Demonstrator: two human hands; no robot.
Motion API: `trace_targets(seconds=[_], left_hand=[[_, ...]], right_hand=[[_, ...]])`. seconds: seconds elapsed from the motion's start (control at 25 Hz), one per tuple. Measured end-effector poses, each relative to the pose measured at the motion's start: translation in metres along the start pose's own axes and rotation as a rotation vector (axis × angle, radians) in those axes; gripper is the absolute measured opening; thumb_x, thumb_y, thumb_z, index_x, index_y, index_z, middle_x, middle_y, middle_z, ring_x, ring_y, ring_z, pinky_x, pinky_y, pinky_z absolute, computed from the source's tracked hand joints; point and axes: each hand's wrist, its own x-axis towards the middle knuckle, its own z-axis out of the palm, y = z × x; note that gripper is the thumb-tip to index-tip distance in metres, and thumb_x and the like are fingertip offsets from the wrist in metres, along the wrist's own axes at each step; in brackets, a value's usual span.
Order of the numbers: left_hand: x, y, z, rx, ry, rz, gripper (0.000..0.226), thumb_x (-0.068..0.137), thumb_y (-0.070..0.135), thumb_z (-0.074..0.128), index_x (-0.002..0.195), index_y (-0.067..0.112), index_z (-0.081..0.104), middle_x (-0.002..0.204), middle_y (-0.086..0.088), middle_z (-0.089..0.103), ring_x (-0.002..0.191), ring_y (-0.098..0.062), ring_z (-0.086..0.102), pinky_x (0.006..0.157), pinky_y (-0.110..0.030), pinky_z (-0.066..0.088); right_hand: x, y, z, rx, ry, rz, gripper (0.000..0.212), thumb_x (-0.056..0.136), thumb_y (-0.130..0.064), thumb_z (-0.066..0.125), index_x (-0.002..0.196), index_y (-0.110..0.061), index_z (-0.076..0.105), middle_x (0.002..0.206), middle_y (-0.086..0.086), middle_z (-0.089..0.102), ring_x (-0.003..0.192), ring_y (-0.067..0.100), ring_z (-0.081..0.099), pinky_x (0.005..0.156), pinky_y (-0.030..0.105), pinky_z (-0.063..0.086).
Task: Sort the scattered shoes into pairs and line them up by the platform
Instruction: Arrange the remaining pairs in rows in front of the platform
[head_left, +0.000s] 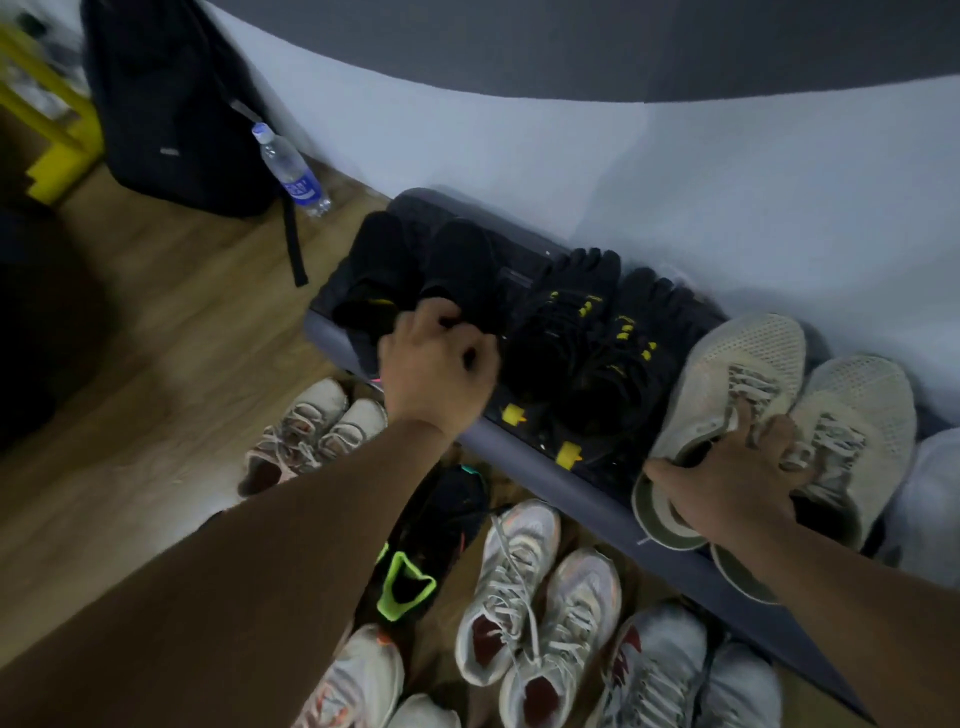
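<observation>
A low grey platform runs diagonally along the white wall. On it stand a pair of plain black shoes, a pair of black toe shoes with yellow marks and a pair of beige mesh sneakers. My left hand grips the heels of the black shoes. My right hand holds the beige sneakers at their openings. On the floor in front lie a white pair, a black shoe with green trim, a white pair with red lining and more white shoes.
A black backpack leans at the back left, with a water bottle beside it. A yellow frame stands at the far left. Wooden floor stretches left of the platform.
</observation>
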Motion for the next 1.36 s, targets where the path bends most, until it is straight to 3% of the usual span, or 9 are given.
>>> trace_targets(seconds=[0.16, 0.24, 0.44, 0.56, 0.72, 0.84, 0.96, 1.16, 1.36], left_hand=[[0.037, -0.074, -0.001, -0.012, -0.395, -0.726, 0.073, 0.076, 0.053, 0.063, 0.137, 0.017, 0.041, 0.136, -0.007, 0.047, 0.122, -0.036, 0.047, 0.097, -0.047, 0.043], [0.044, -0.076, 0.007, -0.215, -0.498, -0.8, 0.075, 0.074, 0.047, 0.072, 0.135, 0.012, 0.046, 0.128, -0.009, 0.056, 0.115, -0.031, 0.055, 0.093, -0.039, 0.049], [0.048, -0.087, 0.013, -0.22, -0.463, -0.536, 0.006, 0.086, 0.015, 0.062, 0.083, 0.012, 0.066, 0.093, -0.009, 0.067, 0.086, -0.023, 0.06, 0.07, -0.028, 0.045], [0.046, -0.089, 0.01, -0.09, -0.409, -0.297, 0.022, 0.088, 0.019, 0.066, 0.071, 0.011, 0.054, 0.092, -0.007, 0.051, 0.082, -0.02, 0.048, 0.068, -0.026, 0.034], [0.054, -0.082, 0.008, 0.015, -0.444, -0.266, 0.043, 0.085, 0.035, 0.065, 0.054, 0.015, 0.042, 0.073, -0.006, 0.051, 0.065, -0.02, 0.053, 0.05, -0.025, 0.03], [0.059, -0.09, -0.002, -0.006, -0.57, -0.272, 0.044, 0.08, 0.054, 0.052, 0.061, 0.015, 0.053, 0.066, -0.004, 0.055, 0.061, -0.017, 0.054, 0.046, -0.025, 0.032], [0.065, -0.107, -0.02, -0.049, -0.532, -0.311, 0.037, 0.08, 0.044, 0.047, 0.067, 0.011, 0.058, 0.066, -0.006, 0.055, 0.061, -0.021, 0.053, 0.046, -0.024, 0.033], [0.043, -0.099, -0.003, -0.062, -0.588, -0.145, 0.031, 0.087, 0.024, 0.056, 0.116, 0.014, 0.064, 0.113, -0.004, 0.057, 0.105, -0.022, 0.054, 0.078, -0.027, 0.038], [0.011, -0.111, -0.012, -0.234, -0.255, -0.237, 0.062, 0.079, 0.03, 0.057, 0.139, 0.026, 0.043, 0.148, -0.005, 0.033, 0.123, -0.028, 0.051, 0.096, -0.039, 0.049]], right_hand=[[0.003, -0.002, 0.0, -0.043, -0.022, 0.024, 0.124, 0.067, -0.082, 0.051, 0.152, -0.006, 0.003, 0.158, 0.019, -0.008, 0.143, 0.037, -0.013, 0.113, 0.063, -0.002], [0.003, -0.001, -0.002, -0.071, -0.031, 0.021, 0.121, 0.068, -0.082, 0.049, 0.151, -0.002, 0.014, 0.158, 0.015, -0.005, 0.142, 0.034, -0.013, 0.113, 0.063, 0.002], [-0.001, -0.004, -0.005, 0.024, -0.057, 0.042, 0.11, 0.068, -0.073, 0.06, 0.146, -0.002, 0.029, 0.152, 0.022, 0.017, 0.14, 0.042, 0.012, 0.111, 0.06, 0.021], [0.002, -0.005, -0.007, -0.031, -0.129, 0.057, 0.11, 0.067, -0.078, 0.051, 0.146, -0.004, 0.031, 0.154, 0.021, 0.013, 0.142, 0.042, 0.005, 0.113, 0.058, 0.017], [-0.006, -0.008, -0.007, -0.042, -0.036, 0.011, 0.102, 0.076, -0.068, 0.057, 0.15, -0.007, 0.022, 0.152, 0.025, 0.017, 0.14, 0.045, 0.008, 0.109, 0.061, 0.018], [-0.01, -0.008, -0.01, 0.128, 0.026, 0.037, 0.1, 0.078, -0.053, 0.068, 0.15, -0.007, 0.018, 0.148, 0.031, 0.024, 0.135, 0.049, 0.027, 0.106, 0.059, 0.029], [0.0, -0.005, -0.01, -0.072, -0.192, 0.021, 0.096, 0.077, -0.072, 0.046, 0.15, -0.014, 0.026, 0.152, 0.026, 0.013, 0.141, 0.046, 0.004, 0.112, 0.059, 0.02], [-0.005, -0.009, -0.014, -0.042, -0.101, 0.068, 0.102, 0.073, -0.072, 0.054, 0.144, -0.002, 0.034, 0.154, 0.023, 0.013, 0.142, 0.045, 0.001, 0.111, 0.061, 0.014], [-0.01, -0.006, -0.023, -0.003, -0.224, 0.086, 0.105, 0.069, -0.082, 0.049, 0.139, -0.004, 0.045, 0.158, 0.021, 0.014, 0.14, 0.047, 0.019, 0.109, 0.055, 0.029]])
